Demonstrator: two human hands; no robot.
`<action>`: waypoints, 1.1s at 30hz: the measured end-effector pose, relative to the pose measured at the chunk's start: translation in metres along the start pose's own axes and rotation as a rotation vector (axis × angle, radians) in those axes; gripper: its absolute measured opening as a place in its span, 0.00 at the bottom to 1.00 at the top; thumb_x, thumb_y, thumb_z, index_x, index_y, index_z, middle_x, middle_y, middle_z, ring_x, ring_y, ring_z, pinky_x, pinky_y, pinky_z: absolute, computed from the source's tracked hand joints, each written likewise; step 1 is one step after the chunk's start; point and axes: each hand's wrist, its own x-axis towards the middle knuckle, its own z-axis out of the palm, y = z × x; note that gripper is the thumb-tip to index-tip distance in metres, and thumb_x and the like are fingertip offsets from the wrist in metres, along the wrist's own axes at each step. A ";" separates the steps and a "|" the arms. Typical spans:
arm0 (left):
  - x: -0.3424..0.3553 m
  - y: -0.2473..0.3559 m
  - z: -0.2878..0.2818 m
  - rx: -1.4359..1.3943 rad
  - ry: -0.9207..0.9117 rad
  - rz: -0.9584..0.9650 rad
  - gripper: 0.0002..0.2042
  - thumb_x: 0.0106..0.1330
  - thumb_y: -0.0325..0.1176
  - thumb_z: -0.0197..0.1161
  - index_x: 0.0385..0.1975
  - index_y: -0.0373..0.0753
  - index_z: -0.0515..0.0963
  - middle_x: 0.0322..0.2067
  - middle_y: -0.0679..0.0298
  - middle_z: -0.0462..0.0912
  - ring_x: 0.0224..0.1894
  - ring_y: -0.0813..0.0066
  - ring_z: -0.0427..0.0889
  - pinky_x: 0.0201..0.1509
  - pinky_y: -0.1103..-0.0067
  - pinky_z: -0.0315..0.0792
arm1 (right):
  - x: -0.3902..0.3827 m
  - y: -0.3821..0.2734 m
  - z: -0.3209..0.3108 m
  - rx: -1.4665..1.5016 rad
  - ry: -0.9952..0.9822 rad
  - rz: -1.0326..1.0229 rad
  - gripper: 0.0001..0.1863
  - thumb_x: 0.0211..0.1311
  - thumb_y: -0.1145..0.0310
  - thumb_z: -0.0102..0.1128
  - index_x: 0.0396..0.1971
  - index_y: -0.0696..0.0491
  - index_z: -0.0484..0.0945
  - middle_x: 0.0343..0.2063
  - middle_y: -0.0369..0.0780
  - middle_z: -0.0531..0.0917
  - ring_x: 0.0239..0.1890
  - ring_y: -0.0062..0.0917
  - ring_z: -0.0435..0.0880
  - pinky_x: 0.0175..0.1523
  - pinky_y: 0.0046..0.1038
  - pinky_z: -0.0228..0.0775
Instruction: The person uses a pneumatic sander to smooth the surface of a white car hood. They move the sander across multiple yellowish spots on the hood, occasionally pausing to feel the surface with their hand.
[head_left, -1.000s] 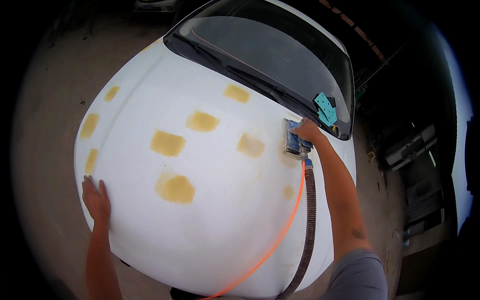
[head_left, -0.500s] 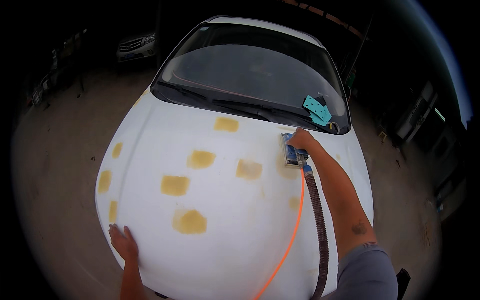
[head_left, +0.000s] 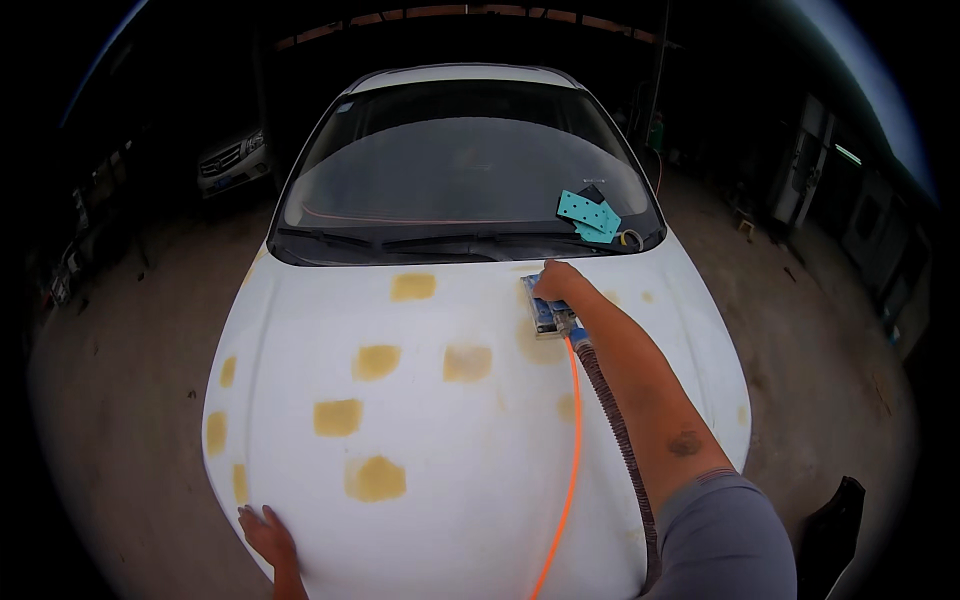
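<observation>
My right hand (head_left: 556,281) is closed over the top of a blue air sander (head_left: 543,309), whose flat pad lies on the white car hood (head_left: 440,540) near the windshield. From the sander's rear, an orange air line (head_left: 574,450) and a dark ribbed dust hose (head_left: 612,410) run back toward me. A faded tan patch shows just beside and under the pad. My left hand (head_left: 268,538) rests flat on the hood's near left edge, fingers spread and holding nothing. Several yellow filler patches (head_left: 376,479) dot the hood between my hands and along its left side.
Teal perforated sanding sheets (head_left: 590,214) and a tape roll (head_left: 630,240) lie at the windshield's lower right, by the wipers (head_left: 440,240). Another car (head_left: 232,160) stands at the far left. A dark curved panel (head_left: 833,525) is at the near right.
The view has shifted, so the car now sits straighter and lower. The sander remains by the same faded patch in my right hand, and my left hand stays on the hood edge.
</observation>
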 end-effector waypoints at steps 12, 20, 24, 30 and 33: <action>-0.001 0.018 0.001 -0.063 0.009 0.014 0.30 0.77 0.42 0.57 0.68 0.22 0.68 0.71 0.38 0.68 0.74 0.41 0.63 0.78 0.57 0.55 | 0.011 0.008 -0.002 -0.042 0.039 -0.003 0.34 0.59 0.56 0.62 0.63 0.62 0.75 0.60 0.52 0.82 0.61 0.43 0.83 0.64 0.38 0.76; -0.002 0.018 -0.006 -0.054 0.014 -0.001 0.30 0.76 0.42 0.57 0.68 0.22 0.68 0.71 0.38 0.67 0.75 0.41 0.62 0.79 0.57 0.54 | -0.016 0.003 -0.009 -0.092 0.001 -0.084 0.33 0.59 0.54 0.63 0.60 0.61 0.77 0.60 0.51 0.82 0.61 0.43 0.83 0.64 0.38 0.76; -0.003 0.019 0.004 -0.064 0.006 0.024 0.30 0.77 0.42 0.57 0.68 0.22 0.68 0.71 0.38 0.67 0.75 0.41 0.62 0.79 0.57 0.54 | -0.005 0.001 -0.019 0.016 -0.010 -0.001 0.34 0.59 0.53 0.63 0.60 0.61 0.77 0.62 0.52 0.81 0.62 0.43 0.82 0.64 0.38 0.76; 0.000 0.009 -0.013 -0.045 0.025 -0.028 0.29 0.78 0.42 0.56 0.68 0.23 0.69 0.71 0.39 0.67 0.75 0.42 0.62 0.80 0.58 0.54 | -0.019 -0.025 -0.009 -0.075 -0.023 -0.130 0.34 0.59 0.55 0.63 0.62 0.61 0.74 0.60 0.53 0.82 0.62 0.45 0.83 0.64 0.39 0.76; -0.004 0.025 -0.012 -0.062 0.003 -0.008 0.29 0.78 0.41 0.56 0.68 0.23 0.68 0.72 0.39 0.67 0.75 0.42 0.62 0.79 0.58 0.54 | -0.004 -0.001 -0.011 -0.060 0.000 -0.027 0.34 0.59 0.56 0.63 0.63 0.62 0.74 0.61 0.53 0.82 0.62 0.44 0.83 0.65 0.39 0.76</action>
